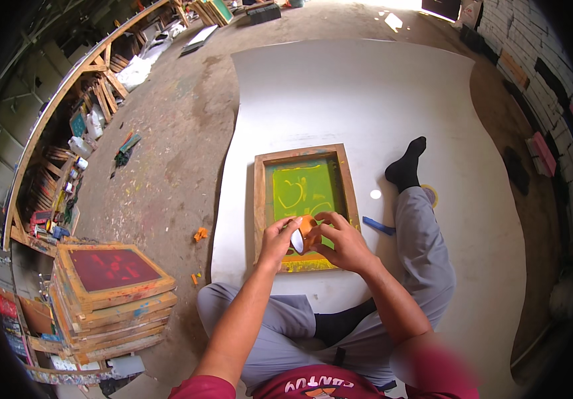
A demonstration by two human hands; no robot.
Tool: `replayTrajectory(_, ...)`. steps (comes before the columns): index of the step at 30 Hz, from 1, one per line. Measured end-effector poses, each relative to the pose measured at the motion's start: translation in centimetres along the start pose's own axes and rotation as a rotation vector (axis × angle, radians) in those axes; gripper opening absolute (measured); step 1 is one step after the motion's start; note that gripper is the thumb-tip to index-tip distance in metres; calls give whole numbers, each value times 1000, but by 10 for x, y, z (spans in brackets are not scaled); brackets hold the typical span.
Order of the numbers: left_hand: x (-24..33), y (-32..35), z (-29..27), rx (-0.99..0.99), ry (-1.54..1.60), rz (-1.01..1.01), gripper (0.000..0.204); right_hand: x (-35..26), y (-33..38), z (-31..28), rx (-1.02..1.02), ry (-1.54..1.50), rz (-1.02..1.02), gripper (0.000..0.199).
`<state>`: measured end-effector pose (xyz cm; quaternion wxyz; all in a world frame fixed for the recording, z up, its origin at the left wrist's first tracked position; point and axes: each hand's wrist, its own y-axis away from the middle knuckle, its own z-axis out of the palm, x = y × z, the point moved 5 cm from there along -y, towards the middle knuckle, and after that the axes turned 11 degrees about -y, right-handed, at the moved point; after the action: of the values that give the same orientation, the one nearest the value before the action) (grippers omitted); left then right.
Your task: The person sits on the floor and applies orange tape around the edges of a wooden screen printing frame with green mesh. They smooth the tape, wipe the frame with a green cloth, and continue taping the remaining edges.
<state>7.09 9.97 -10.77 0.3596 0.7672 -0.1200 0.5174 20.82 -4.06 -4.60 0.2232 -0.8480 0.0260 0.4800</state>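
My left hand [278, 242] is wrapped round a roll of orange tape [308, 227], its pale inner ring facing partly up. The fingers of my right hand [345, 245] are bent against the other side of the roll, at its outer surface; whether they pinch a loose end is too small to tell. Both hands hold it above the lower part of a screen-printing frame [258, 206]. That frame has a paint-stained wooden rim and lies flat on a white sheet. Yellow outlines, one apple-like, show on its green mesh [306, 186].
Right of the frame lie a blue strip [378, 226], a white disc [375, 194] and a yellowish ring [431, 195] beside my outstretched leg. The white sheet [353, 86] spreads forward. A stack of wooden frames [114, 306] stands at left, with orange scraps [200, 234] nearby.
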Motion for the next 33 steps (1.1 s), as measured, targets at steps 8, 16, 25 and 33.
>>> replayTrajectory(8, 0, 1, 4, 1, -5, -10, 51, -2, -2, 2, 10, 52, -38, 10)
replayTrajectory(16, -30, -10, 7, -23, 138, -139, 48, 3, 6, 17, 0, 268, -224, 10)
replayTrajectory(25, -111, -28, 24, -244, 286, -444, 84, -4, 25, 29, -82, 404, -291, 11)
replayTrajectory(33, -121, -5, 31, -246, 382, -332, 90, -19, -2, 23, -246, 411, -256, 14)
